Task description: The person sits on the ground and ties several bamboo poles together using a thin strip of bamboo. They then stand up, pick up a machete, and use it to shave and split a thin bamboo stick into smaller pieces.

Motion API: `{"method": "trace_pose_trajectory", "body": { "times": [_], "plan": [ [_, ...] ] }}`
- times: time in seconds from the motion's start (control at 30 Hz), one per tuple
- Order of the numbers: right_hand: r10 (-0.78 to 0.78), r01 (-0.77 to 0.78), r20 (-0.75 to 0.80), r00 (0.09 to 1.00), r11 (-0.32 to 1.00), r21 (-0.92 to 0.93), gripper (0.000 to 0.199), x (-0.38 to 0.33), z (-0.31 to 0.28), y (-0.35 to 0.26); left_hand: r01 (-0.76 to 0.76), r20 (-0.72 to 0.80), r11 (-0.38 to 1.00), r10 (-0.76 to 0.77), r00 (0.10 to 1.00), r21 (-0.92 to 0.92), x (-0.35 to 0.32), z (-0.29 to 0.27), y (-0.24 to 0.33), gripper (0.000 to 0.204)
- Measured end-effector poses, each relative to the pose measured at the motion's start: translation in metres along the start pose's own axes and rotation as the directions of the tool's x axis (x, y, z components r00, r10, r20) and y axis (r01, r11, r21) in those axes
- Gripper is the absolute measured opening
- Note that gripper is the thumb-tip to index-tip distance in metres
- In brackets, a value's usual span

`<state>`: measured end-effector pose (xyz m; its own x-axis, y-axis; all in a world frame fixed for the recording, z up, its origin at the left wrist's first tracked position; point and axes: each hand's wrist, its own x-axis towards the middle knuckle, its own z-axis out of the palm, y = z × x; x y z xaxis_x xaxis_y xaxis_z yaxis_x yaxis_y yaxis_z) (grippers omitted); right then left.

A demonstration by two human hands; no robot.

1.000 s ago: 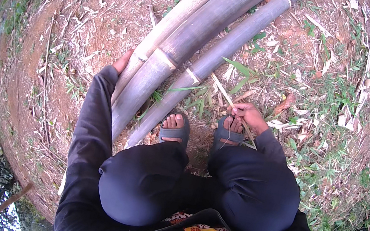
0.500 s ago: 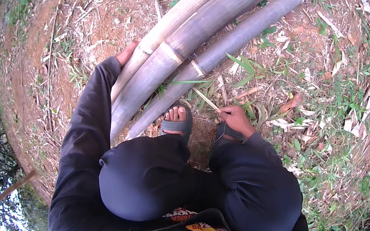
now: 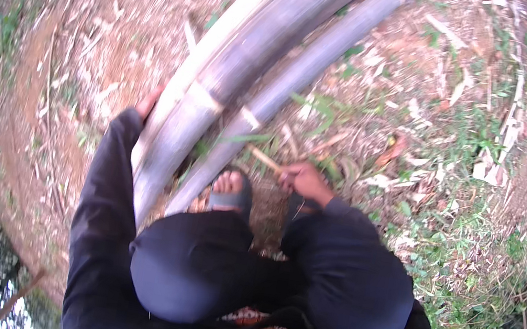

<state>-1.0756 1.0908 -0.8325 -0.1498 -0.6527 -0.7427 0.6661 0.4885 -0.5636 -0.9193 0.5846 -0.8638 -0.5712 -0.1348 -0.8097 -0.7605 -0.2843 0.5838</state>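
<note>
Right grip, pinching pale strip, now nearer bamboo poles.

The person's dark-sleeved left arm reached well forward at the far left, and the bare left hand pointed forward beyond the cuff, its fingers mostly hidden. The dark-sleeved right arm angled forward and inward, and the bare right hand turned leftward, thumb and curled fingers pinched together, slightly blurred.

Brown earth carries long greyish bamboo poles, scattered pale dry scraps and a reddish-brown leaf
</note>
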Motion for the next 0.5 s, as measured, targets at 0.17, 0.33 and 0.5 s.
{"method": "trace_pose_trajectory", "body": {
  "times": [0.17, 0.33, 0.5],
  "plan": [
    [-0.029, 0.018, -0.014, 0.999, 0.864, -0.502, 0.019, -0.001, -0.004, 0.024, 0.094, 0.152, 0.988, -0.076, 0.985, -0.119, 0.013, 0.024, -0.018, 0.058],
    [-0.092, 0.109, 0.069, 0.993, 0.945, -0.308, 0.041, 0.0, -0.014, 0.03, 0.159, 0.074, 0.987, -0.158, 0.985, 0.0, 0.027, 0.017, 0.005, 0.057],
    [-0.152, 0.185, 0.112, 0.982, 0.899, -0.398, 0.036, 0.012, -0.009, 0.019, 0.186, 0.052, 0.982, -0.186, 0.981, 0.018, 0.041, 0.008, 0.016, 0.055]
  ]
}}
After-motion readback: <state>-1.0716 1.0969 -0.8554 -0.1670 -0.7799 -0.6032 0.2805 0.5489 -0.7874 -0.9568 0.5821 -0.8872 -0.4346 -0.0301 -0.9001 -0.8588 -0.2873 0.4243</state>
